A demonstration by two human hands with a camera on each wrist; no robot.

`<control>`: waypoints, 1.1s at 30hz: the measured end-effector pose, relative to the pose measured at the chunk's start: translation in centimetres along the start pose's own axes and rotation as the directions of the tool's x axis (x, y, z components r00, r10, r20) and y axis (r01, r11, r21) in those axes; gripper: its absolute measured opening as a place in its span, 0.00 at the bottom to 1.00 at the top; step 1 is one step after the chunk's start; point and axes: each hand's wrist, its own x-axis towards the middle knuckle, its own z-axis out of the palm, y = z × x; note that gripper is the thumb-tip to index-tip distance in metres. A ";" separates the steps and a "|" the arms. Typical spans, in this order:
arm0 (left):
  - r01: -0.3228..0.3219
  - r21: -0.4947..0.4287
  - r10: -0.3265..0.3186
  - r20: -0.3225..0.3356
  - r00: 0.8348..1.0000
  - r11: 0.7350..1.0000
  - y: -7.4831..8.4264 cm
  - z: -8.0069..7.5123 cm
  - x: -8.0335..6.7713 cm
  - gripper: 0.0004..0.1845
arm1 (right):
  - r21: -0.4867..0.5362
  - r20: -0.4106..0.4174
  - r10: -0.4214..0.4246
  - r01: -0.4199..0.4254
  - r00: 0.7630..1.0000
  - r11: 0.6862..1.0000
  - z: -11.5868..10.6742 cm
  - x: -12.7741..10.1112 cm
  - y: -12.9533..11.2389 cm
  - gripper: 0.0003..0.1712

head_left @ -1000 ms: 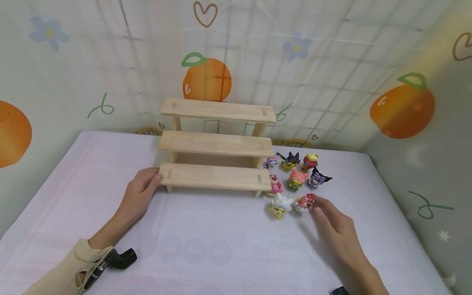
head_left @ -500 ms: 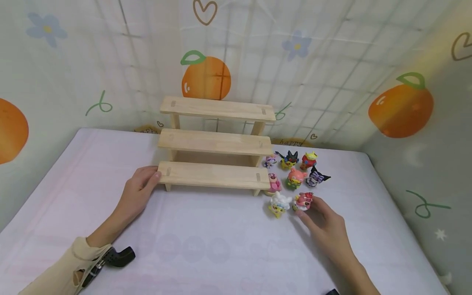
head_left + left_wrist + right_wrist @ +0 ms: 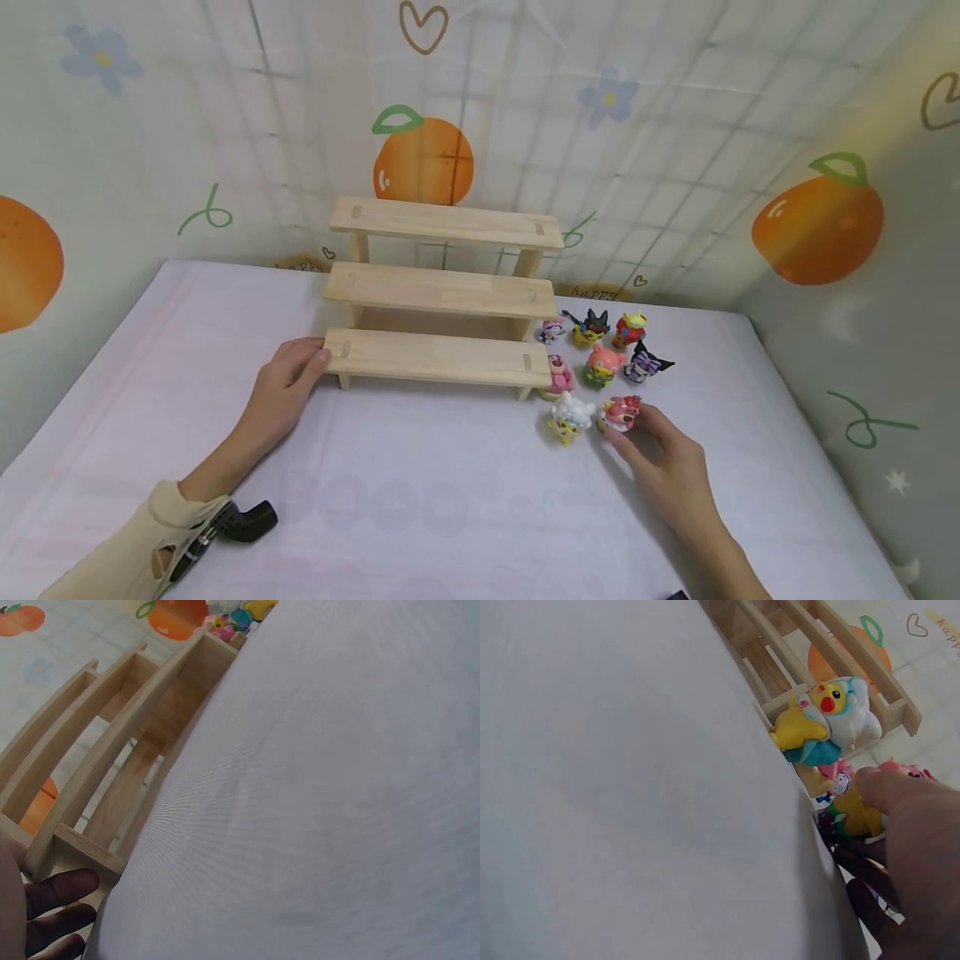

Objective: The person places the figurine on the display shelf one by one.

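Note:
My left hand [image 3: 283, 385] touches the left end of a three-tier wooden display stand [image 3: 438, 358], thumb at the lowest board. In the left wrist view its other fingers [image 3: 64, 894] lie loosely extended beside the stand's leg. At the stand's right, my right hand [image 3: 671, 467] pinches a small pink-and-red figurine [image 3: 621, 412] between thumb and fingers. The right wrist view shows that figurine partly covered by the thumb. Just left of it stands a white-topped yellow figurine [image 3: 570, 417], larger in the right wrist view. All three boards are bare.
Several other figurines stand behind: a pink one [image 3: 558, 375] partly behind the stand, a coral-headed one [image 3: 603, 365], a black-eared purple one [image 3: 645, 363], a black-and-yellow one [image 3: 589, 327], a red one [image 3: 630, 329] and a small purple one [image 3: 551, 330]. A patterned curtain [image 3: 300, 125] hangs behind the white-covered table [image 3: 420, 533].
My right thumb has moved left under the pink-and-red figurine, and the hand now pinches it. My left hand stays at the stand. The other figurines have not moved.

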 end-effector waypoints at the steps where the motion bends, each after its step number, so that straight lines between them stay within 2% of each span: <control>1: -0.003 0.001 0.003 -0.002 1.000 1.000 0.0 0.0 0.0 0.20 | 0.001 -0.001 0.001 -0.001 1.000 1.000 0.0 0.0 -0.1 0.28; 5: -0.002 0.006 0.002 -0.007 1.000 1.000 -0.2 0.0 0.0 0.20 | 0.007 -0.014 0.016 -0.016 1.000 1.000 0.0 0.1 -0.3 0.28; 11: -0.005 0.012 0.005 -0.016 1.000 1.000 -0.3 -0.1 -0.1 0.20 | 0.026 -0.078 0.004 -0.002 0.997 1.000 -0.4 0.5 -0.8 0.23; 17: 0.012 0.014 -0.012 -0.001 1.000 1.000 -0.1 0.0 0.1 0.21 | 0.000 -0.099 -0.007 0.007 0.995 1.000 -1.2 1.7 -1.9 0.26; 22: 0.035 0.008 -0.035 0.015 0.999 0.999 0.1 0.1 0.0 0.22 | 0.032 -0.119 -0.004 0.008 0.993 0.999 -1.0 2.1 -2.3 0.27; 33: 0.036 0.013 -0.036 0.015 0.999 0.999 0.3 0.0 0.1 0.22 | 0.066 -0.150 0.030 -0.021 0.988 0.998 -0.8 2.9 -3.1 0.26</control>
